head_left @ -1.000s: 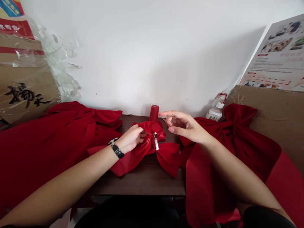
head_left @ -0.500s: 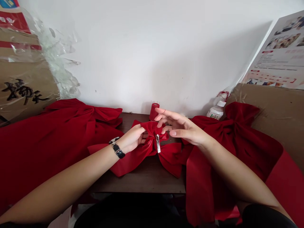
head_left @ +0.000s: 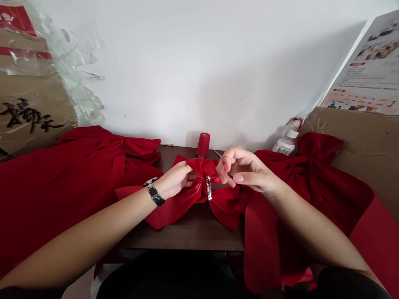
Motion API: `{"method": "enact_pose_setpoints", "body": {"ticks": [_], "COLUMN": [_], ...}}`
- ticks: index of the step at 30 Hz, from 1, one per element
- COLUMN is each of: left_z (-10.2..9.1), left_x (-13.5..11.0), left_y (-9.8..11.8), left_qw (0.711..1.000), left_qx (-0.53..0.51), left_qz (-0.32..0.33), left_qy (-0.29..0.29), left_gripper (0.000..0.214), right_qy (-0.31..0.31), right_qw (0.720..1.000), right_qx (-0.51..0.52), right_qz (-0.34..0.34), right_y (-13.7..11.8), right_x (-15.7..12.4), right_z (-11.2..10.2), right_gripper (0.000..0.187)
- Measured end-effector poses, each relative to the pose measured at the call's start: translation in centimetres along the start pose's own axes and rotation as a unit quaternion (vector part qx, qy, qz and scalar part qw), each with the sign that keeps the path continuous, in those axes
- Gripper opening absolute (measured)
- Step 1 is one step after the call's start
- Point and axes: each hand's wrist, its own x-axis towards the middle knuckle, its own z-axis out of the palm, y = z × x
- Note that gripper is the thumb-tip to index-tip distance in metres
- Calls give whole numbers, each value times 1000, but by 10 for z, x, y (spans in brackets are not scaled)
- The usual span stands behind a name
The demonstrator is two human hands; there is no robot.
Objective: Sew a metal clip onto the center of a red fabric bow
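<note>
A red fabric bow (head_left: 177, 206) lies on the dark table, with a silver metal clip (head_left: 208, 188) at its gathered middle. My left hand (head_left: 177, 180) grips the bow's upper left part, the thumb on top and the fingers partly hidden by the cloth. Just right of the clip is my right hand (head_left: 246, 171), its fingers bent and apart from the thumb. A thin red line like a thread crosses its index finger; where the thread runs from there cannot be made out.
Behind the bow stands a red thread spool (head_left: 203, 145) with needles in its top. A pointed metal tool (head_left: 217, 153) shows beside it. Larger red bows lie left (head_left: 93, 153) and right (head_left: 308, 166). A white-capped bottle (head_left: 284, 144) stands back right; cardboard boxes (head_left: 28, 91) flank the table.
My right hand has moved slightly right and down, away from the spool, and its fingers have curled more. My left hand keeps its grip on the bow.
</note>
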Motion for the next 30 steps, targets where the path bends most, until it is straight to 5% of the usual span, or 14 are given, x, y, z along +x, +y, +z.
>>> {"method": "enact_pose_setpoints", "body": {"ticks": [9, 17, 22, 30], "left_z": [3, 8, 6, 11], "left_x": [-2, -3, -3, -7], "left_y": [3, -1, -6, -4], "left_qw": [999, 999, 999, 999], "left_qx": [-15, 11, 19, 8], "left_qz": [-7, -31, -26, -46], "left_qy": [28, 37, -27, -25], "left_gripper": [16, 5, 11, 11], "right_qy": [103, 44, 1, 56], "right_qw": [992, 990, 997, 998], "right_qx": [-54, -131, -76, -5], "right_qz": [-49, 17, 18, -29], "right_y": [0, 2, 4, 7], "right_x": [1, 6, 7, 4], "right_z": [-7, 1, 9, 0], "right_gripper": [27, 26, 25, 14]}}
